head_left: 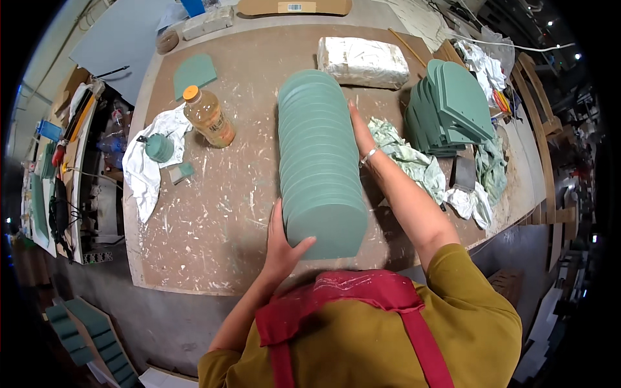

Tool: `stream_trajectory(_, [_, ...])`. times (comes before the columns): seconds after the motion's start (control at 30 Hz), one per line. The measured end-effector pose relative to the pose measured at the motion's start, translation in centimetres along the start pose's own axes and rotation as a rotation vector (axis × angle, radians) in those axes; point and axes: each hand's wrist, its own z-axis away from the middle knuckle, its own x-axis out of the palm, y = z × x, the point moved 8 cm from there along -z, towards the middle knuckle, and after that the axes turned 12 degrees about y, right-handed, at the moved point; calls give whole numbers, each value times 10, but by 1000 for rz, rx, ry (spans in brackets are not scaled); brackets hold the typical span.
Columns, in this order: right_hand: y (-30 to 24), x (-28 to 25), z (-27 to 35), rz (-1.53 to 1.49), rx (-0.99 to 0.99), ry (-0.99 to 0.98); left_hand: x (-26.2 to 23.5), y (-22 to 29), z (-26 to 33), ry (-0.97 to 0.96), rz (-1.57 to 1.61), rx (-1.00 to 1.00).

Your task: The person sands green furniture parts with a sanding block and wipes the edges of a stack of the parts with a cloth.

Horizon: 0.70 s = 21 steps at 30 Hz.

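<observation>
A long row of round-ended green boards [320,155] lies overlapped like shingles, running away from me down the middle of the worktable. My left hand [283,244] grips its near left corner, thumb over the front board and fingers along the side. Against the far right side of the row presses my right hand [363,132], its fingertips partly hidden by the boards. A crumpled green-stained cloth [414,158] lies just right of that hand. Beyond the row sits a block wrapped in white [363,61].
At the right stands another pile of green boards [446,107]. An orange-capped bottle [210,116], a white rag [143,174] with a small green jar [158,148], and a single green board [195,74] are on the left. The worktable [207,246] is paint-spattered.
</observation>
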Motion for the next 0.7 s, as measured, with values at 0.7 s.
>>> stream_trajectory(0.7, [-20,0,7,-77,-131,40,13,11,-2,-81,174,89])
